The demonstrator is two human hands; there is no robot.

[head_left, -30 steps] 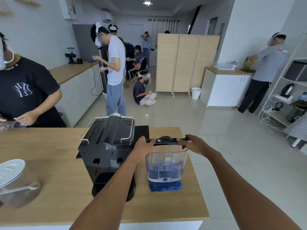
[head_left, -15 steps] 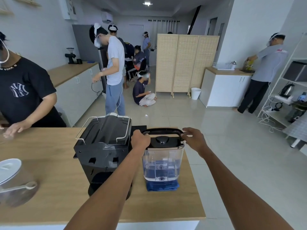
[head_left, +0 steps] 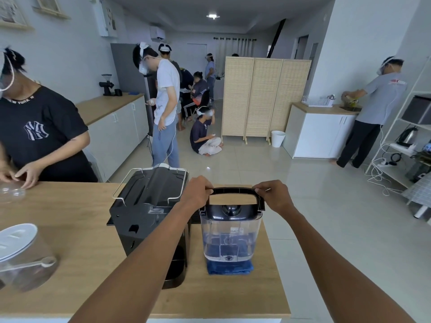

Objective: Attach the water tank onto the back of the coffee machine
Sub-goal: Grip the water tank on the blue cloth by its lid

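A clear water tank (head_left: 231, 238) with a black lid and a raised black handle stands on a blue cloth (head_left: 229, 269) on the wooden counter (head_left: 70, 229). The black coffee machine (head_left: 149, 210) stands just left of it, its back turned toward me. My left hand (head_left: 197, 191) grips the handle's left end. My right hand (head_left: 272, 194) grips the handle's right end. The tank and the machine are side by side, a narrow gap between them.
A clear lidded jar with a scoop (head_left: 21, 257) lies at the counter's left front. A person in a black shirt (head_left: 39, 134) works at the counter's far left. The counter's right edge runs close beside the tank; tiled floor lies beyond.
The tank's handle has swung up from flat on the lid to upright, both hands rising with it. The tank itself stays on the cloth.
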